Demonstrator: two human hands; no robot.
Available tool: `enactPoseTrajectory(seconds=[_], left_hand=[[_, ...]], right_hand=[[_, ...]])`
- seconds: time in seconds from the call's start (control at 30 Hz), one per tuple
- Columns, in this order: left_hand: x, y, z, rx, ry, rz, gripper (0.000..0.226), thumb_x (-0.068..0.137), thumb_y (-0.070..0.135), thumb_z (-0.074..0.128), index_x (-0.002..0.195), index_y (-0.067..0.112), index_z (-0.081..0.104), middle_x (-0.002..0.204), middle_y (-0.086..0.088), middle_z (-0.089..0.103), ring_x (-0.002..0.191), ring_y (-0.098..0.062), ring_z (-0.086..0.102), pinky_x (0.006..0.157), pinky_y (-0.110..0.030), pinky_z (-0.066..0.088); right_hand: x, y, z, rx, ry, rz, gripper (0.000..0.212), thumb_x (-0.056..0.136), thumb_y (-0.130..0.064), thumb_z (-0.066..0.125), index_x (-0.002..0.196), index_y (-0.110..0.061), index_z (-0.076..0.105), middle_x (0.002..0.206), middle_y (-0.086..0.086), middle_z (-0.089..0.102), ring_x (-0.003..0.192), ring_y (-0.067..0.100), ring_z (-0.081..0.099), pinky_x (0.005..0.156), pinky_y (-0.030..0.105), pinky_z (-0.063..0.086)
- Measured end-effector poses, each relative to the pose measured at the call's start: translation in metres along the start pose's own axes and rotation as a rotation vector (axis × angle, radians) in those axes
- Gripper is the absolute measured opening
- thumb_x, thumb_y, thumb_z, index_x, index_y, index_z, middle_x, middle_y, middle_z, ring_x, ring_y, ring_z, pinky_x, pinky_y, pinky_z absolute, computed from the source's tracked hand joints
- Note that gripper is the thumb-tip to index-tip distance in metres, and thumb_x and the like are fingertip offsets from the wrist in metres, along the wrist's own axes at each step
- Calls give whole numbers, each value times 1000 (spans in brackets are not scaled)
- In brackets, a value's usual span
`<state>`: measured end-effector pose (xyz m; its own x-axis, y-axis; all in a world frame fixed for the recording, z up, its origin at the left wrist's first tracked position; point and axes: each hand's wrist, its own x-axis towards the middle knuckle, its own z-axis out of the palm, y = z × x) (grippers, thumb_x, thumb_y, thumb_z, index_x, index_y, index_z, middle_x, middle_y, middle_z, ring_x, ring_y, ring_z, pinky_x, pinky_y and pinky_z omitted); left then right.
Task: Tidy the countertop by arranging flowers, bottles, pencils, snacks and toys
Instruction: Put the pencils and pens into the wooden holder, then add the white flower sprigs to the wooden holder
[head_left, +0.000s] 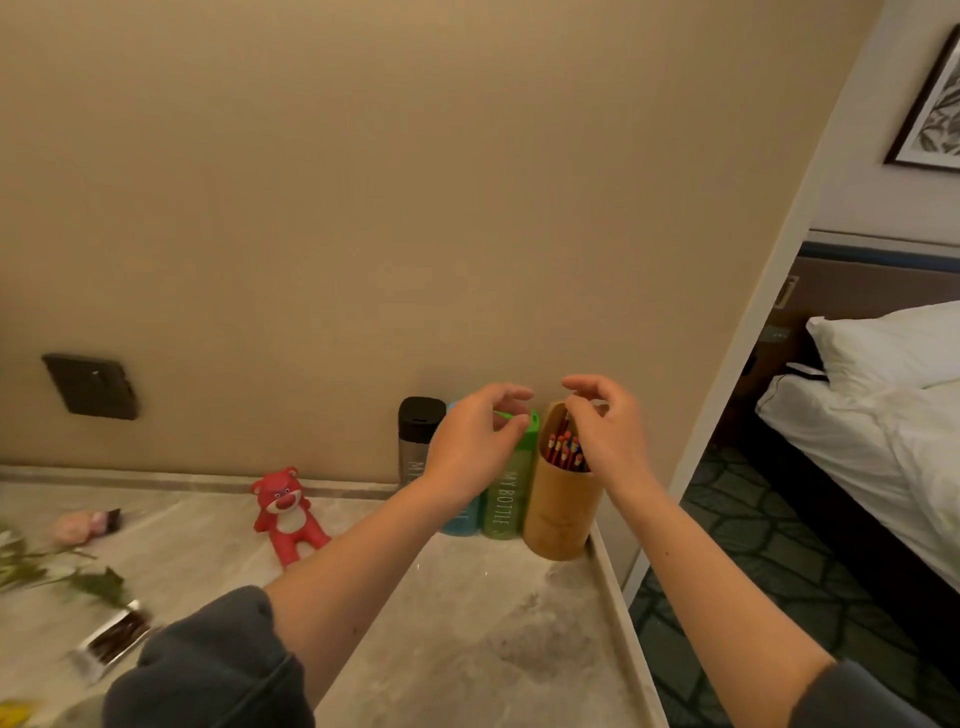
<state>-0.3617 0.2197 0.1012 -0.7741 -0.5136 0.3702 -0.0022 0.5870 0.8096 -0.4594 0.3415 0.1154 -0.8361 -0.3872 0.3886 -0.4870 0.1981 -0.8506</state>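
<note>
Beige wall (363, 182), bed (883, 415) (white linen)

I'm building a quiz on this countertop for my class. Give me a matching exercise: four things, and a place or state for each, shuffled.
1 bear toy
2 green bottle
3 bamboo pencil holder
4 snack packet

A holds pencils
B lettered MY BOTTLE
C lies near flower stems
D red, close to the wall

Pairs: 1-D, 2-B, 3-A, 4-C

Green bottle (506, 499), pale lettering: at left fingers (513, 429).
Blue bottle (460, 519) and grey bottle with black cap (418, 431): left of those fingers.
Tan pencil holder (558, 514): under right fingers (577, 385).
Pencils (566, 452): red, some blue.
Bear toy (285, 512): red, white muzzle.
Countertop (467, 623): beige marble, grey-veined.
Carpet (737, 545): dark green, geometric.
</note>
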Motion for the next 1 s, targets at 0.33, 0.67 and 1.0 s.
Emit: enactPoseTrajectory(seconds=[0.33,0.67,1.0], left_hand=[[-46,-49,-106,-110,87,-91,24,89,10,62,102,30,63,88,13,67,86,-4,64,80,-26,54],[-123,-151,-245,-74,310,-323,23,87,18,65,98,37,61,88,10,66,81,-10,65,79,-39,57],[-189,-238,-336,-114,392,-607,24,87,9,64,105,25,58,93,5,64,85,-13,61,76,-28,52]], right_hand=[[-52,-71,117,133,-260,-30,19,90,-4,56,98,-16,68,91,-6,67,85,7,61,71,14,50],[-124,-105,269,254,-454,127,23,91,-3,50,100,-18,65,87,4,64,67,15,65,53,19,49],[-166,-120,393,72,-753,33,16,90,-12,58,95,-24,68,91,-8,66,78,10,59,71,23,48]])
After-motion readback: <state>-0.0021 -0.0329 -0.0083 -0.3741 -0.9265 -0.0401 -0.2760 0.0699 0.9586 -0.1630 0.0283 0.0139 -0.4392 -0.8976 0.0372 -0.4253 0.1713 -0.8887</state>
